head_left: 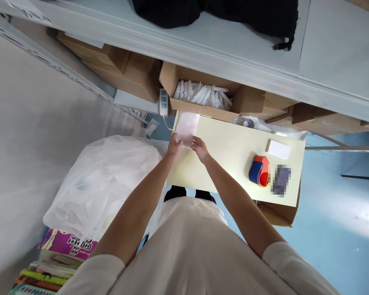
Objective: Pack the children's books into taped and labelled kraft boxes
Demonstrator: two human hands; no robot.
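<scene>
A flat, pale pinkish-white sheet or packet [187,127] lies at the left end of the cream-coloured board [221,164]; its exact kind cannot be told. My left hand [174,146] grips its lower left edge, with the thumb pointing inward. At the lower right corner, my right hand [200,148] pinches it between thumb and fingers. Just beyond the packet stands an open cardboard box [203,110] filled with several thin white packets [203,94].
Right on the board are a red and blue tape dispenser [258,171], a white block [278,149] and a blurred-out dark object [281,180]. A power strip [163,102] is beside the box. A grey shelf [184,45] overhangs; a large translucent plastic bag [107,180] bulges at left.
</scene>
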